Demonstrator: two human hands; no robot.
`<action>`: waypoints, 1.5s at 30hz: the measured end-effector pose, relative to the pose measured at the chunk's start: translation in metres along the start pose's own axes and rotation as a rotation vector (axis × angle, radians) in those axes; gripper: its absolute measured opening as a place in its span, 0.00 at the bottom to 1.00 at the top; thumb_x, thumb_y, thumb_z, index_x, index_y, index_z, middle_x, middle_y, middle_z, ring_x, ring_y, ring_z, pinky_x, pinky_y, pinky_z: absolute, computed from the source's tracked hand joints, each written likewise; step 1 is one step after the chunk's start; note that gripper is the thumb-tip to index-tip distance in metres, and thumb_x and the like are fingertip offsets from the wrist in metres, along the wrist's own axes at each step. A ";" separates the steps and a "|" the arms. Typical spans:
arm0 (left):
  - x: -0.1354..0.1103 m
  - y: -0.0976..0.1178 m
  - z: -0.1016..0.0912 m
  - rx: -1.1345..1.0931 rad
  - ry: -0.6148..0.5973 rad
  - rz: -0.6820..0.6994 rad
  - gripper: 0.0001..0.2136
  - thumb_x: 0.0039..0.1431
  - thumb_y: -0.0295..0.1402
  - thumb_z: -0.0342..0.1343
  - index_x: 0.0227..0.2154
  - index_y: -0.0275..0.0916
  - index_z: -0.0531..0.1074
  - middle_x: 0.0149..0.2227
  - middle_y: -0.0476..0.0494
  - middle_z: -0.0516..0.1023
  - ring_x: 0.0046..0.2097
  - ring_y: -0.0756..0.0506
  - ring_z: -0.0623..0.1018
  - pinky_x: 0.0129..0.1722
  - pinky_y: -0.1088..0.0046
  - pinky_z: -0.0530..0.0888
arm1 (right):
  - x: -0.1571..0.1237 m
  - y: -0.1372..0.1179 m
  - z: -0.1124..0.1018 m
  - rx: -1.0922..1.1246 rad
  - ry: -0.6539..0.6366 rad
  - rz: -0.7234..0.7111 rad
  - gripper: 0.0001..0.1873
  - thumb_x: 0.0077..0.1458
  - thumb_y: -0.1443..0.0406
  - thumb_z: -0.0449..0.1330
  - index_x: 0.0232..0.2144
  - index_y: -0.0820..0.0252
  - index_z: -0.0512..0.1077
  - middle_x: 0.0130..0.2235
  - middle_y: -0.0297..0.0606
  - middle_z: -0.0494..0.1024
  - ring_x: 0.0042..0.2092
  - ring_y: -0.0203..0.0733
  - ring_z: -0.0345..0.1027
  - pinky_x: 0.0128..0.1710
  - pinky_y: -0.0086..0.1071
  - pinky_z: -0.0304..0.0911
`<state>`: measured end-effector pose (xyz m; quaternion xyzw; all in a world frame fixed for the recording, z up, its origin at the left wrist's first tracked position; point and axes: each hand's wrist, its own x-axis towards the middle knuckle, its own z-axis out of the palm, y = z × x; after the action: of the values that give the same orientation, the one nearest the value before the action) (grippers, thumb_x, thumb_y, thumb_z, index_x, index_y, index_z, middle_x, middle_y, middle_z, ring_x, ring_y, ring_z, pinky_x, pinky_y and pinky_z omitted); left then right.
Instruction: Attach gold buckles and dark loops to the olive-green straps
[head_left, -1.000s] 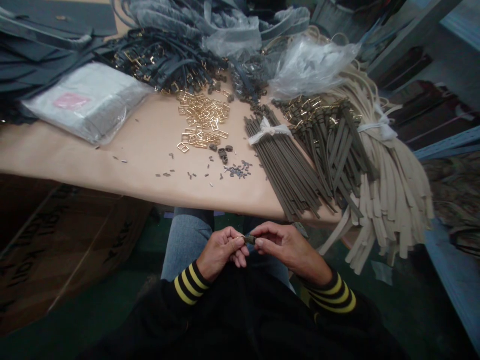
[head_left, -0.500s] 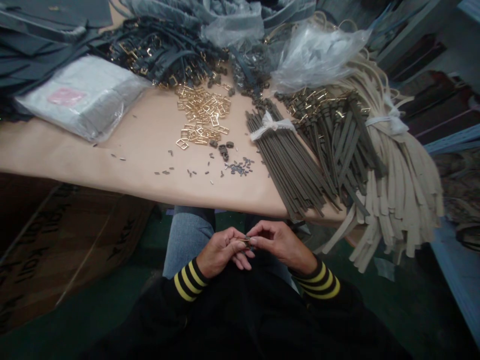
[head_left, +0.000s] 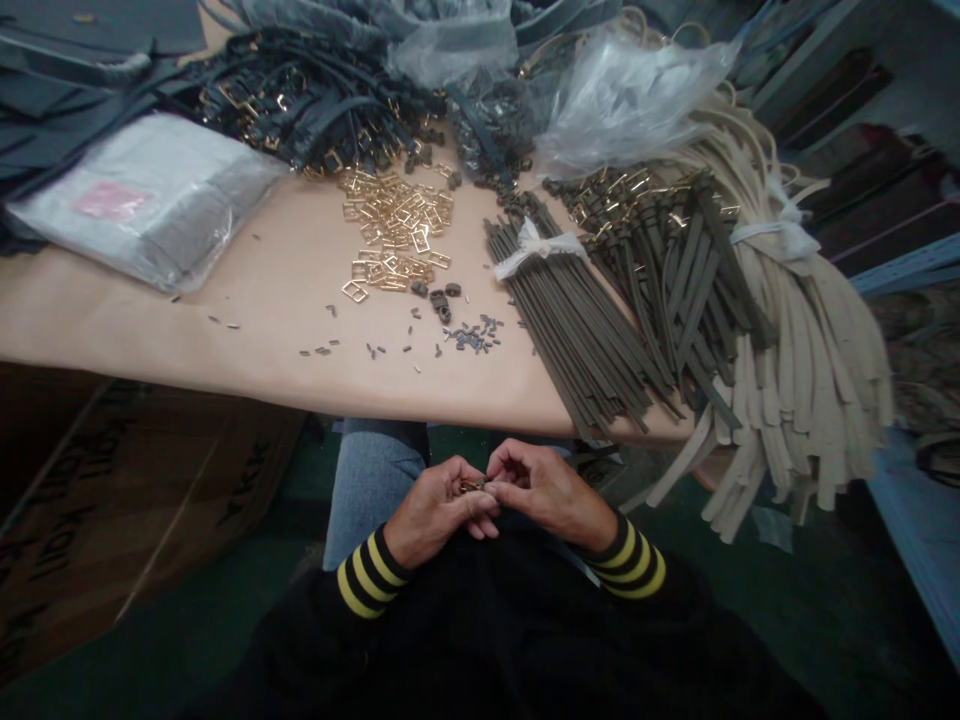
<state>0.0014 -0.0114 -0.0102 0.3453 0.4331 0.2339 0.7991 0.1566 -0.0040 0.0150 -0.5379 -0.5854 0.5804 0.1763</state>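
Note:
Above my lap, just in front of the table edge, my left hand (head_left: 439, 507) pinches a small gold buckle (head_left: 471, 486) between thumb and fingers. My right hand (head_left: 551, 492) meets it there, thumb and forefinger closed at the buckle's right side. What sits between those right fingertips is too small and covered to name. On the table beyond lie a pile of gold buckles (head_left: 401, 225), a few dark strap loops (head_left: 441, 302) and a scatter of tiny grey metal pieces (head_left: 474, 335).
A tied bundle of olive straps (head_left: 566, 320) overhangs the table (head_left: 225, 350) edge, with beige straps (head_left: 810, 370) further right. Dark straps with buckles (head_left: 315, 110), a plastic-wrapped packet (head_left: 150, 200) and clear plastic bags (head_left: 630, 105) lie behind. A cardboard box (head_left: 135, 500) stands below left.
Both hands stay together, with the right fingers shifted slightly left and closer over the buckle. The whole view has moved a little.

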 end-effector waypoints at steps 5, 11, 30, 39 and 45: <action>0.003 -0.005 -0.003 0.032 0.058 0.037 0.14 0.44 0.40 0.56 0.24 0.33 0.61 0.19 0.50 0.72 0.18 0.54 0.71 0.17 0.80 0.67 | -0.002 -0.005 -0.001 -0.166 0.003 -0.085 0.04 0.47 0.71 0.54 0.29 0.65 0.68 0.27 0.35 0.72 0.29 0.33 0.65 0.27 0.24 0.59; 0.003 -0.006 -0.006 0.042 0.075 0.040 0.14 0.44 0.40 0.56 0.24 0.34 0.60 0.17 0.53 0.70 0.15 0.56 0.67 0.14 0.83 0.63 | -0.009 -0.005 -0.023 -0.359 0.197 -0.219 0.10 0.49 0.69 0.53 0.36 0.64 0.68 0.36 0.40 0.73 0.37 0.37 0.66 0.36 0.29 0.61; -0.003 0.001 -0.007 0.076 0.072 0.025 0.15 0.44 0.42 0.54 0.23 0.34 0.59 0.15 0.57 0.65 0.12 0.58 0.62 0.12 0.84 0.57 | -0.006 0.000 -0.007 -0.429 -0.075 -0.173 0.08 0.48 0.67 0.55 0.33 0.63 0.69 0.26 0.36 0.72 0.27 0.35 0.64 0.28 0.26 0.56; -0.006 0.003 -0.004 0.249 0.093 0.059 0.10 0.45 0.36 0.53 0.22 0.35 0.59 0.11 0.60 0.58 0.13 0.59 0.57 0.12 0.85 0.54 | -0.006 0.001 -0.007 -0.297 -0.125 -0.133 0.10 0.49 0.65 0.56 0.34 0.63 0.71 0.28 0.37 0.75 0.29 0.36 0.67 0.30 0.27 0.58; -0.006 0.005 0.001 0.257 0.103 0.080 0.08 0.48 0.35 0.49 0.26 0.35 0.60 0.11 0.61 0.56 0.12 0.58 0.56 0.11 0.85 0.52 | -0.007 0.003 -0.006 -0.230 -0.066 -0.094 0.11 0.46 0.66 0.58 0.35 0.64 0.69 0.31 0.37 0.74 0.33 0.37 0.67 0.33 0.27 0.59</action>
<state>-0.0014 -0.0123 -0.0028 0.4492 0.4860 0.2255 0.7150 0.1658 -0.0076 0.0167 -0.5072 -0.6780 0.5181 0.1210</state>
